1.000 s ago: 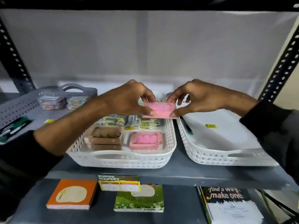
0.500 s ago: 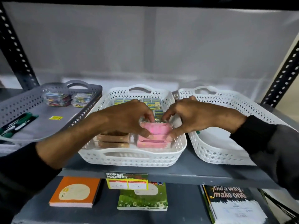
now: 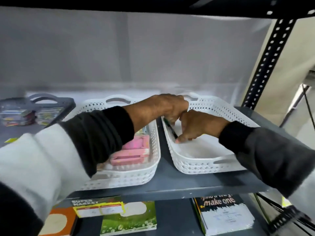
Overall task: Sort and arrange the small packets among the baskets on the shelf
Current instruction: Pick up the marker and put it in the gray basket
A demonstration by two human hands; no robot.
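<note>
Two pink packets lie stacked in the middle white basket, partly behind my left sleeve. My left hand reaches across that basket into the right white basket. Its fingers curl down onto the far end of a dark green pen that lies along the basket's left inner wall. My right hand is inside the same basket, fingers bent to the floor and thumb tip by the pen's near end. Whatever is under it stays hidden.
A grey basket at the left holds several colourful packets. A perforated black upright stands at the right. On the shelf below lie an orange book, a green book and a black book, behind a price label.
Both hands set the pink packet on the other pink one in the middle basket, let go, and moved right into the right basket. The view shifted right and closer.
</note>
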